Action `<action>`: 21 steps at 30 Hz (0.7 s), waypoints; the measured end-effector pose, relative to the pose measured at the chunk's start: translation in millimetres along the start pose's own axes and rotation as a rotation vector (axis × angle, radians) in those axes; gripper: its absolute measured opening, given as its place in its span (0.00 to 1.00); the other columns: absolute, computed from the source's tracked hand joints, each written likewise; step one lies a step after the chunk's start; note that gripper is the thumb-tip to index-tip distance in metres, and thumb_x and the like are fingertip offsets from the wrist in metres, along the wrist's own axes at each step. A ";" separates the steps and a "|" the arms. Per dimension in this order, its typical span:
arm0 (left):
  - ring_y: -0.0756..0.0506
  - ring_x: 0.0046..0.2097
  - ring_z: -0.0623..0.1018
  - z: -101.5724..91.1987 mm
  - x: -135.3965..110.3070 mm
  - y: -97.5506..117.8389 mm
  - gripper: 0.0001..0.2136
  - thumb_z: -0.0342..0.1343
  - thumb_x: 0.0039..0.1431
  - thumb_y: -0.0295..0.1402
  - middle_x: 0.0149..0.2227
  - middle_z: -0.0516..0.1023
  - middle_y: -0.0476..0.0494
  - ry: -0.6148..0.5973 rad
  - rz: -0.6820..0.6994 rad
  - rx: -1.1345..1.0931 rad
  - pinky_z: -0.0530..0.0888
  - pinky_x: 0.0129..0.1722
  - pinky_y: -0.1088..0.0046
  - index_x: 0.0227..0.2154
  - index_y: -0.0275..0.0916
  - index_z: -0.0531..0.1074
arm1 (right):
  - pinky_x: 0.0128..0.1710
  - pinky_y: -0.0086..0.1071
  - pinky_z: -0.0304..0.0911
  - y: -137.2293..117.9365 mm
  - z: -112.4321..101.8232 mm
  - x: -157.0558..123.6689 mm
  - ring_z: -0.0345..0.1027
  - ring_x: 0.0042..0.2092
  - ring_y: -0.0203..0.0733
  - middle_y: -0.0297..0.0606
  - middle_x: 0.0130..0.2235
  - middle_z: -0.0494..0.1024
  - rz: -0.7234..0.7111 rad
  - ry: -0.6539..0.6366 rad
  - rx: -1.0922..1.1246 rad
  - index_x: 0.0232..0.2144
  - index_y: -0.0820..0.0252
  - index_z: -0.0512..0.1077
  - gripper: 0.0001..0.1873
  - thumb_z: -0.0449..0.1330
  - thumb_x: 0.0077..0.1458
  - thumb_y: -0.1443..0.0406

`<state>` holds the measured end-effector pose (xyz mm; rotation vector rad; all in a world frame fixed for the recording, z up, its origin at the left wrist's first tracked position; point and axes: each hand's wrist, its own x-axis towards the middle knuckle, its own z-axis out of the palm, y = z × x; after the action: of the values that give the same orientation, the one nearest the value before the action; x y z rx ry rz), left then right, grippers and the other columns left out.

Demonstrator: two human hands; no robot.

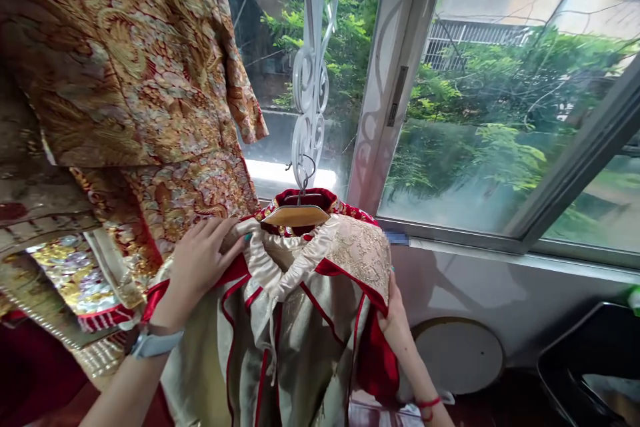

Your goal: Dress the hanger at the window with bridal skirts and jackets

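A red and cream embroidered garment [300,320] hangs inside out on a wooden hanger [296,215] hooked to the white window grille [310,80]. My left hand [197,267] lies on the garment's left shoulder with fingers stretched toward the collar. My right hand [395,310] is mostly hidden behind the right shoulder, its fingers curled round the red-lined edge.
A gold and red brocade jacket [130,67] hangs at upper left, with more embroidered clothing [65,280] below it. A sliding window [490,113] with trees outside fills the right. A round white stool [457,353] and a dark chair [590,360] stand below the sill.
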<state>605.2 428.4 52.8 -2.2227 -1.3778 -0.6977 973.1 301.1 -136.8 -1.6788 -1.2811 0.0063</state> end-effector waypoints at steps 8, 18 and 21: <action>0.38 0.54 0.69 12.0 -59.2 52.1 0.18 0.50 0.61 0.29 0.53 0.74 0.39 0.179 0.329 -0.094 0.62 0.55 0.60 0.53 0.45 0.70 | 0.63 0.54 0.54 -164.1 -17.4 9.9 0.56 0.64 0.49 0.40 0.57 0.70 -0.808 0.016 -0.111 0.63 0.46 0.55 0.34 0.52 0.57 0.75; 0.46 0.37 0.73 -5.1 -59.7 46.8 0.09 0.46 0.66 0.31 0.34 0.71 0.46 0.102 0.070 -0.717 0.71 0.38 0.73 0.32 0.41 0.71 | 0.56 0.41 0.60 -179.9 -39.2 38.5 0.67 0.39 0.39 0.31 0.31 0.70 -0.724 -0.619 -0.062 0.27 0.57 0.65 0.12 0.53 0.45 0.78; 0.46 0.42 0.73 5.4 -89.5 62.7 0.06 0.51 0.63 0.35 0.39 0.69 0.45 0.359 -0.233 -0.900 0.71 0.41 0.74 0.32 0.42 0.70 | 0.56 0.42 0.58 -172.7 -53.7 18.7 0.66 0.39 0.39 0.32 0.30 0.69 -0.634 -0.567 -0.038 0.26 0.56 0.62 0.16 0.47 0.41 0.81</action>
<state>629.1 344.1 -12.7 -2.3454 -1.2770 -2.0057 883.8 271.1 18.6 -1.2695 -2.2102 0.0843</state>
